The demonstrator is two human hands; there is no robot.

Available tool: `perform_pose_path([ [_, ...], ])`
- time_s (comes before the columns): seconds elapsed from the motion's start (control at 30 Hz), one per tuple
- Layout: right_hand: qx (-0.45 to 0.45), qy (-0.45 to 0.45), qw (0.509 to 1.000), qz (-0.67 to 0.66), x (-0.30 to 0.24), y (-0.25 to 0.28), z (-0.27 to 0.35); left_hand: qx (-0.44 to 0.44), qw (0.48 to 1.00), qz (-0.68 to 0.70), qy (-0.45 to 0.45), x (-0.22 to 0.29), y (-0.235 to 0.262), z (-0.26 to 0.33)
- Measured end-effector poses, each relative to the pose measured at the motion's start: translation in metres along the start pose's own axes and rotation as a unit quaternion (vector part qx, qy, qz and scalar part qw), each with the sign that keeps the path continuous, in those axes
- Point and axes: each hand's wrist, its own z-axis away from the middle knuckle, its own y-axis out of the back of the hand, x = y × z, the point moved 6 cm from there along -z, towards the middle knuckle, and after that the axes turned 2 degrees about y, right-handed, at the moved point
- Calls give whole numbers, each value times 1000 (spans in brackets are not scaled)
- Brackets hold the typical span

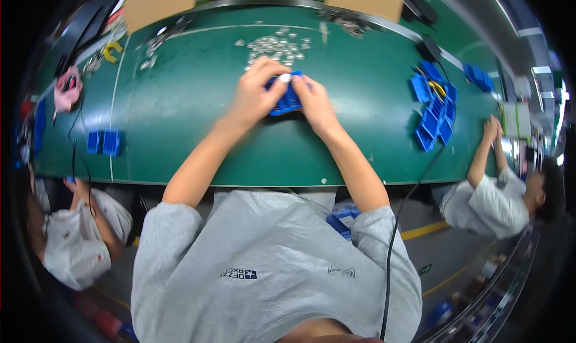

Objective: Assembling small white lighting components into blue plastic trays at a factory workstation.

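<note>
Between my two hands is a blue plastic piece with slots or ribs [287,101], held just above the green table or resting on it; I cannot tell which. My left hand [255,94] is closed on its left side, thumb and fingers at the top edge. My right hand [315,102] grips its right side with the thumb along the top. A small white spot [285,78] shows at my left fingertips; whether it is a part or a finger cover is unclear. Just beyond my hands lies a loose spread of small silvery metal parts [279,46].
Several similar blue pieces [433,118] are heaped at the right, with a yellow-handled tool [438,89] among them. Two more blue pieces [103,142] sit at the left, near a pink bag [67,91]. Cardboard boxes [159,6] line the green table's [198,103] far edge. People sit on both sides.
</note>
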Motion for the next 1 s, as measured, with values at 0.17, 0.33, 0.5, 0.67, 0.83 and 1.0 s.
perform_pose_path([
  [0.17,107,149,977,108,-38,57,48,-121,977,-97,144,-33,83,6],
  [0.33,431,218,630,608,-91,181,152,-78,913,-291,274,-93,251,80],
  [0.5,466,60,573,671,-75,218,181,98,824,-500,248,-92,322,108],
  [0.67,461,104,595,650,-66,181,168,85,921,-376,64,-53,206,43],
  [0.83,308,188,689,629,-52,114,129,46,962,-270,2,-21,91,3],
  [1.0,106,286,798,519,-48,14,106,-170,932,160,276,-32,-7,22],
])
